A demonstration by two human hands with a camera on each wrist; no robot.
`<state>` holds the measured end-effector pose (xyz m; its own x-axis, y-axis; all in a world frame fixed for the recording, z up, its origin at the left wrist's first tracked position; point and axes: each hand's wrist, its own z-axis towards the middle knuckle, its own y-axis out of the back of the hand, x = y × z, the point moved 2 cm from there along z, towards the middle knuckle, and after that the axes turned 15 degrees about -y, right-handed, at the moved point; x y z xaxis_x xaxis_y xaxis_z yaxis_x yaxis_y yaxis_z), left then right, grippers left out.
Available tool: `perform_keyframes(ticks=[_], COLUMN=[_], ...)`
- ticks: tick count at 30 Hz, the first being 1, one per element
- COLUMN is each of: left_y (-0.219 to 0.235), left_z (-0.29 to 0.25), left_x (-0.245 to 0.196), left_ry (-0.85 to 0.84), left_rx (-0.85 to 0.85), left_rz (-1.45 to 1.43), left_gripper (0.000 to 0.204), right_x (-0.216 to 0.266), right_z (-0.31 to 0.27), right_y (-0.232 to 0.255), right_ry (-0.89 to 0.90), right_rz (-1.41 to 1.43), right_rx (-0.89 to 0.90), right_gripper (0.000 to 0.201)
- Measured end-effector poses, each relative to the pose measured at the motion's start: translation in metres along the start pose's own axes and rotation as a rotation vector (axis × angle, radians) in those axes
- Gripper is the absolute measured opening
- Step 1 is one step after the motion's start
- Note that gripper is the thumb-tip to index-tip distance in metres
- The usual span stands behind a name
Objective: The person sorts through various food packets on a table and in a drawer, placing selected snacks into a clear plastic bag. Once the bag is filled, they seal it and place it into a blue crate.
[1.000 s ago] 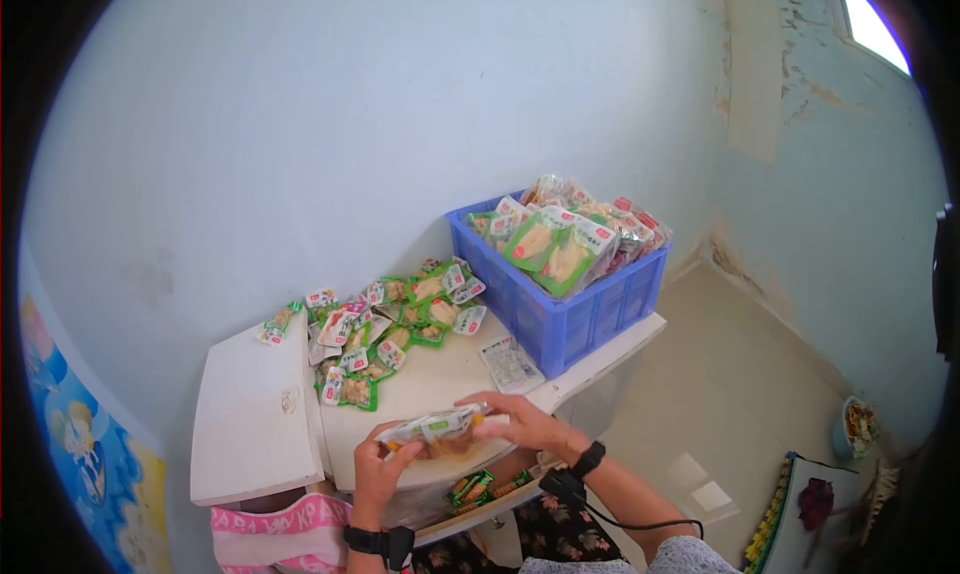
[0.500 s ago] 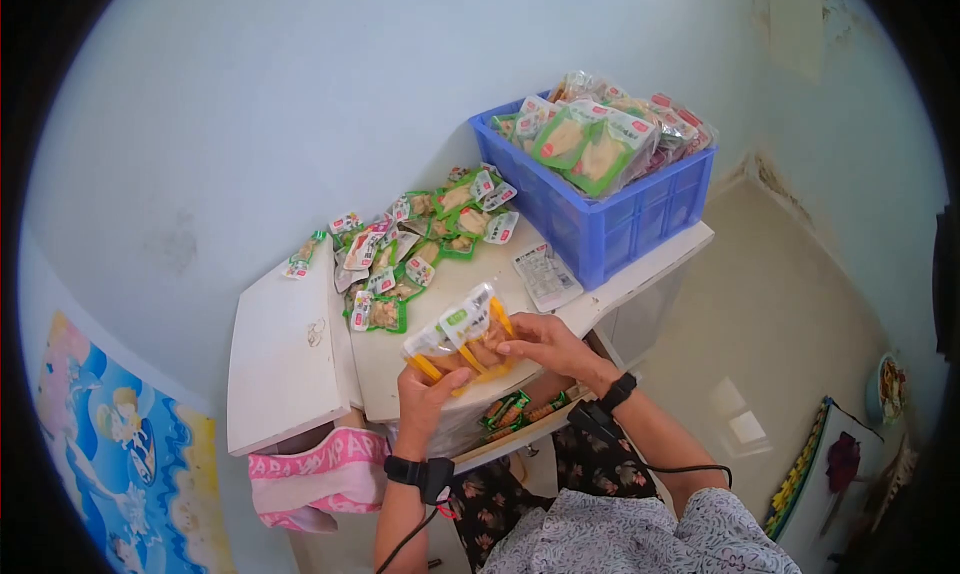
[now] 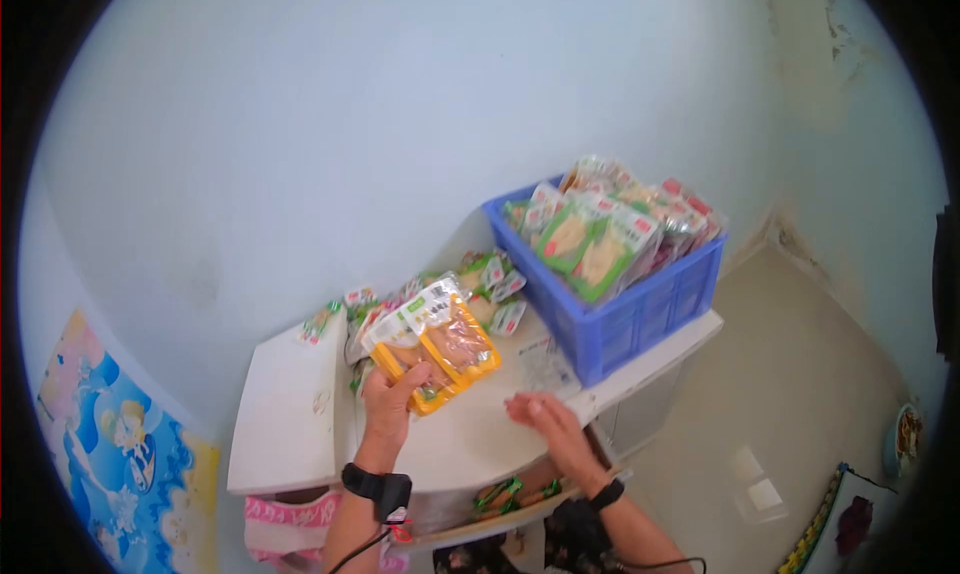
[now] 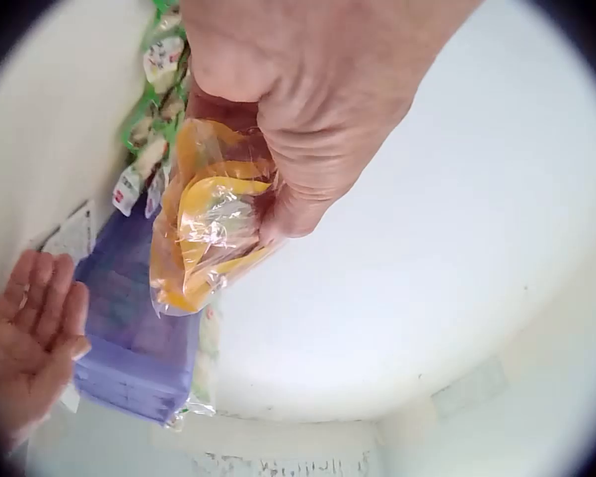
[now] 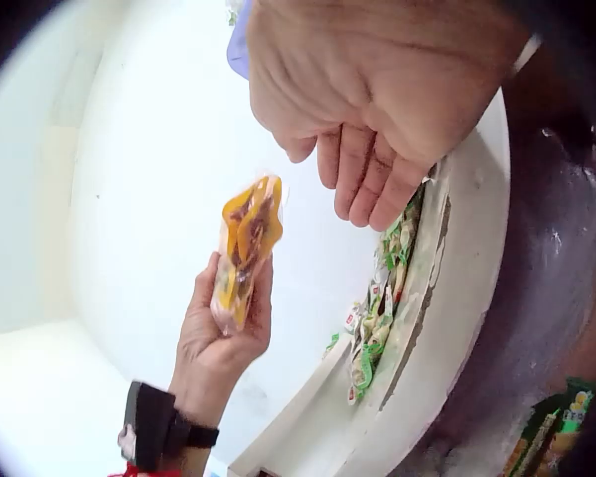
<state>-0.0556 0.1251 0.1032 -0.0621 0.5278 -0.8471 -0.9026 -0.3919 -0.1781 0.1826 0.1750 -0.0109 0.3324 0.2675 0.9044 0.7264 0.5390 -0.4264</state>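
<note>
Left hand (image 3: 390, 394) grips the yellow-and-clear plastic snack packet (image 3: 437, 342), raised above the white table (image 3: 470, 444). Right hand (image 3: 540, 419) lies flat and relaxed on the table, holding nothing. A sorting step, I'd judge; next comes placing it in a matching pile.

Bright, even daylight, soft shadows, fisheye bending with dark corners, wrist views blurred.
</note>
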Motion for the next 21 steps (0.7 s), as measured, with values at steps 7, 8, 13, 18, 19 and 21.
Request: perform_keyframes(ticks=[7, 8, 13, 18, 19, 21], left_y=[-0.104, -0.118, -0.195, -0.270, -0.284, -0.304], left_z=[0.112, 0.130, 0.208, 0.252, 0.254, 0.259], left_x=[-0.032, -0.029, -0.006, 0.016, 0.016, 0.022], left_ry=[-0.062, -0.070, -0.072, -0.065, -0.042, 0.011], left_rx=[0.122, 0.154, 0.260, 0.342, 0.359, 0.389], left_rz=[-0.065, -0.053, -0.064, -0.140, -0.167, -0.221], left_gripper=[0.036, 0.036, 0.037, 0.037, 0.037, 0.036], right_x=[-0.002, -0.003, -0.023, -0.022, -0.023, -0.019], right_z=[0.001, 0.001, 0.004, -0.001, -0.001, -0.003], right_y=[0.000, 0.001, 0.003, -0.002, -0.002, -0.005], right_ry=[0.029, 0.042, 0.169, 0.341, 0.337, 0.347], right_rz=[-0.120, -0.160, -0.376, -0.608, -0.623, -0.714], right_rx=[0.085, 0.095, 0.070, 0.051, 0.061, 0.100], right_gripper=[0.032, 0.031, 0.029, 0.028, 0.028, 0.026])
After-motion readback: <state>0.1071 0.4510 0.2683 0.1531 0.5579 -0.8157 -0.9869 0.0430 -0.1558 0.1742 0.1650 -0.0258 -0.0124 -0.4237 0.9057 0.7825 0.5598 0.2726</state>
